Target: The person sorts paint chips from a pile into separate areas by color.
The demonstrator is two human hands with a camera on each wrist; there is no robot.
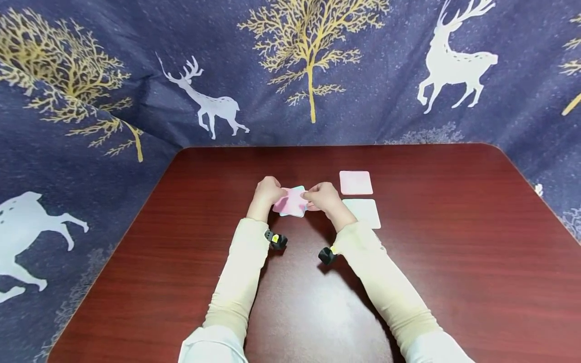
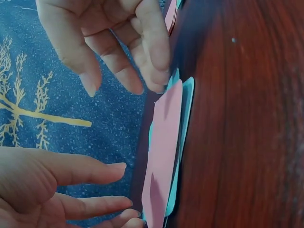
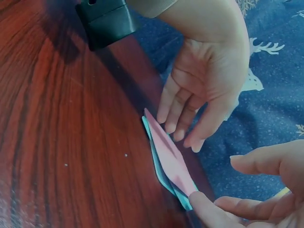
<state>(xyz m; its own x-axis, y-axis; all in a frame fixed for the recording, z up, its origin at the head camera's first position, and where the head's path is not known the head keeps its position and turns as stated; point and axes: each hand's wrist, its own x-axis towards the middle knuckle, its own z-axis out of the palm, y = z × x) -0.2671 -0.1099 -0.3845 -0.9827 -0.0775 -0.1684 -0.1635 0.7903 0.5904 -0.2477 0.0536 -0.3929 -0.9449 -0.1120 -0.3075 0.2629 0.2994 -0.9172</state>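
A loose pile of square cards with rounded corners lies on the table, a pink card [image 1: 290, 202] uppermost. Light blue cards [image 2: 186, 109] stick out beneath it at an angle. At the pile's left side is my left hand [image 1: 270, 189], fingertips right at the edge, thumb held apart from the fingers in the left wrist view. My right hand [image 1: 323, 196] is at the opposite side, with a fingertip on a corner of the pink card in the right wrist view and its thumb lifted away. Neither hand is curled round the cards.
Right of the pile, another pink card [image 1: 356, 182] lies flat behind a pale greenish-white card [image 1: 363, 212]. The dark red wooden table [image 1: 454, 227] reaches back to a blue cloth [image 1: 354, 111] printed with deer and trees. Black wrist cameras [image 1: 327, 255] hang below the sleeves.
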